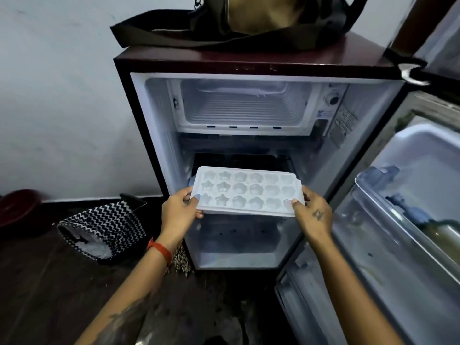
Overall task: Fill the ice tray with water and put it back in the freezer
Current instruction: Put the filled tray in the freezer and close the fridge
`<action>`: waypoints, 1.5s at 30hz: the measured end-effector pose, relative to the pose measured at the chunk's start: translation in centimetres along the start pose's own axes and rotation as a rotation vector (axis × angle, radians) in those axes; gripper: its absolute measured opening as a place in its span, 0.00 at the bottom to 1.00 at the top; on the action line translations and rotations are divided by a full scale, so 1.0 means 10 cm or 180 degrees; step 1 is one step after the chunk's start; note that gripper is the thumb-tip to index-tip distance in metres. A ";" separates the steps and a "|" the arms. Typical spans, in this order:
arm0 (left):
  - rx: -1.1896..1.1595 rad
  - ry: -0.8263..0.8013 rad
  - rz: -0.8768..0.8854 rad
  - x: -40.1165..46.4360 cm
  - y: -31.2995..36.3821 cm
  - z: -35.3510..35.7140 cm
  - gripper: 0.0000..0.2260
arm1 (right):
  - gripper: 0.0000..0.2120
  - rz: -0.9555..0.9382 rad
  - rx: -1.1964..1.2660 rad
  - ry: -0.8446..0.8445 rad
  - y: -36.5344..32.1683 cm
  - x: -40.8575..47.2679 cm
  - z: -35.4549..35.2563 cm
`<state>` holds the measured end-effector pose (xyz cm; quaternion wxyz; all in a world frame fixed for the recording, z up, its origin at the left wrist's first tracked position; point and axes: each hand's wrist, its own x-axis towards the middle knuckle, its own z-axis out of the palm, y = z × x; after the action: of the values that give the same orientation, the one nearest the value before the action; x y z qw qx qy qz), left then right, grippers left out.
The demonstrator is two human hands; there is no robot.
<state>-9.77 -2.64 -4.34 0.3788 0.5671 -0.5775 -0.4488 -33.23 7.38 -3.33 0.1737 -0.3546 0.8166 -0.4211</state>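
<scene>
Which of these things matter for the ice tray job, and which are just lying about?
Part of the job: ice tray, left hand, right hand, freezer compartment.

Just lying about: bag on the fridge, zigzag basket, door-shelf bottle.

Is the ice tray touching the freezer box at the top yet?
Apart. The head view shows the ice tray held by both hands well below and in front of the freezer compartment, with open fridge space between them.
</scene>
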 end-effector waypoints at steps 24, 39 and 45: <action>-0.0327 0.0186 0.0254 2.03 0.70 0.42 0.12 | 0.03 -0.0310 0.0379 0.0117 -0.93 1.93 0.29; -0.0226 0.0430 0.0264 2.49 0.81 0.71 0.03 | 0.08 -0.0356 0.0397 0.0213 -0.84 2.70 0.62; -0.0081 0.0456 0.0327 2.50 0.78 0.72 0.10 | 0.11 -0.0366 0.0264 0.0300 -0.83 2.68 0.65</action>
<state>-20.82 -27.21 -0.93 0.4489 0.5625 -0.5714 -0.3944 -44.33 -19.01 -0.04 0.1252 -0.3732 0.7840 -0.4801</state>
